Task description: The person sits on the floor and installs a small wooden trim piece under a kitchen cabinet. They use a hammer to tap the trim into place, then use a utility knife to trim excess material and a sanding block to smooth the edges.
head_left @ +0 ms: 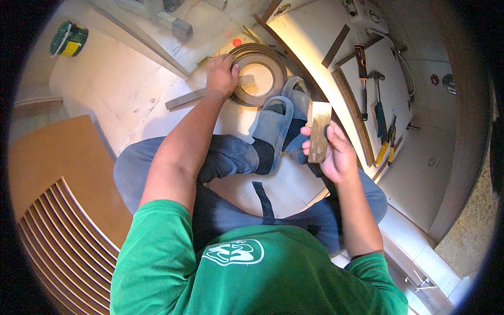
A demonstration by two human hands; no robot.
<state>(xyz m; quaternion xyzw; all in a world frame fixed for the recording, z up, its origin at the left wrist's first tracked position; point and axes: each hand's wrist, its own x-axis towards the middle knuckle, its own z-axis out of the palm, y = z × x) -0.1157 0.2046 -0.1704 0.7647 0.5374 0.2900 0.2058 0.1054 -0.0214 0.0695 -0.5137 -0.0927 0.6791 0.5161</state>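
Note:
At the left rim of a coil of brown edge banding (259, 51), my left hand (222, 77) bends its fingers over the edge; the fingertips are partly hidden. A flat brown strip (186, 98) runs beneath that hand, and its far end reaches into the coil's centre. My right hand (337, 155) is closed around a short rectangular wooden block (319, 131), held upright above my right leg. Its thumb lies along one side and some fingers show on the other.
My feet in grey slides (274, 123) rest beside the coil. To the right, a white panel (307, 37) bears brown strips, a screwdriver (362, 79), a hammer (379, 94) and pliers (391, 139). A slatted brown panel (63, 231) stands at left, a green tub (69, 39) farther off.

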